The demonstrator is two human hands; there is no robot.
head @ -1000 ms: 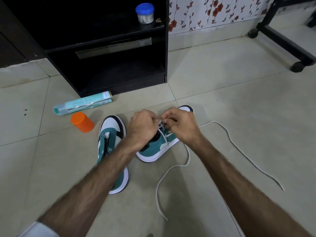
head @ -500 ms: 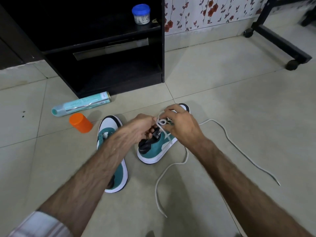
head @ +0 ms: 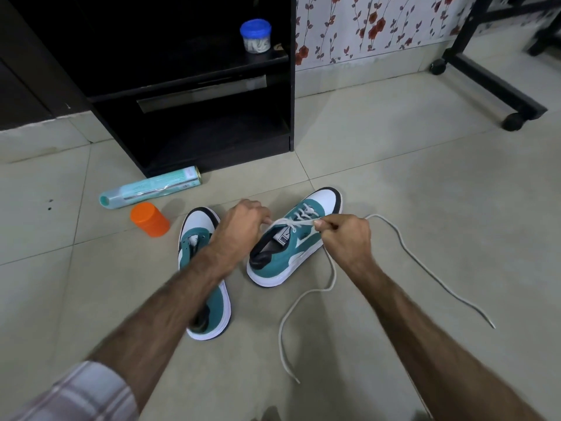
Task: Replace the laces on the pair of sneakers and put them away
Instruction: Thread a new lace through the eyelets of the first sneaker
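Note:
Two teal-and-white sneakers stand on the tiled floor. The right sneaker (head: 296, 241) has a white lace threaded through its eyelets. My left hand (head: 243, 227) pinches one end of that lace (head: 299, 222) at the shoe's left side. My right hand (head: 347, 235) pinches the other end on the right, and the lace runs taut between them over the tongue. The left sneaker (head: 206, 268) lies partly under my left forearm, its eyelets without a lace. A loose white lace (head: 425, 262) trails across the floor to the right and below my right hand.
A black shelf unit (head: 188, 86) stands behind the shoes, with a blue-lidded jar (head: 255, 36) on its upper shelf. A pale green spray can (head: 151, 191) lies on the floor beside an orange cap (head: 149, 219). A black wheeled frame (head: 491, 83) stands at the far right.
My hands have moved apart from above the right sneaker, pulling the lace ends out to each side so the lace is now taut. The shoe's tongue and eyelets are uncovered.

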